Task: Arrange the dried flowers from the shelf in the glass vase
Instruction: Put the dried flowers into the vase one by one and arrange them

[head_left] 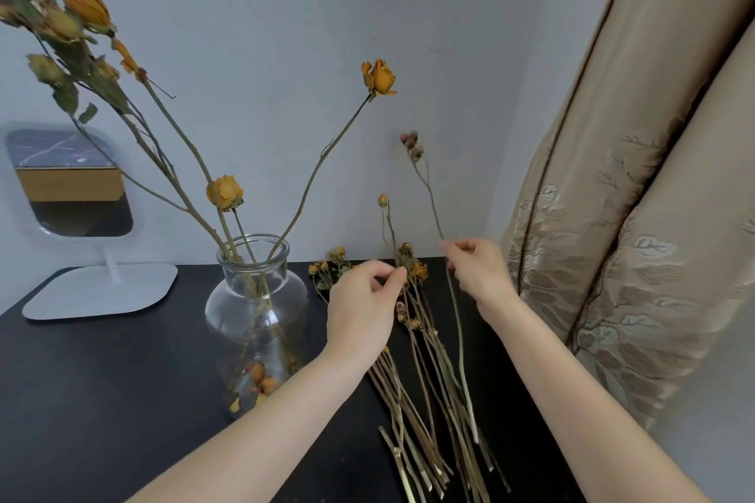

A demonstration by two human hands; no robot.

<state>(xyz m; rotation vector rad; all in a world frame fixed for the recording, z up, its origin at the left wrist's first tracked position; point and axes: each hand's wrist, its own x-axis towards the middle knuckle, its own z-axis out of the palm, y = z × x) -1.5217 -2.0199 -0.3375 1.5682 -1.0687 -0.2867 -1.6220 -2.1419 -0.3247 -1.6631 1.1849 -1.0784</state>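
A clear glass vase (255,310) stands on the black shelf top (102,380) and holds several dried yellow roses (378,78) on long stems. To its right lies a loose pile of dried flower stems (425,400). My right hand (480,270) pinches a thin stem with small pink buds (412,143) and holds it upright above the pile. My left hand (363,298) pinches another stem with a small bud (383,200) near its flower heads, just left of the right hand.
A white stand mirror (69,184) sits at the back left on its flat base (102,290). A beige patterned curtain (633,216) hangs close on the right. The grey wall is directly behind the shelf.
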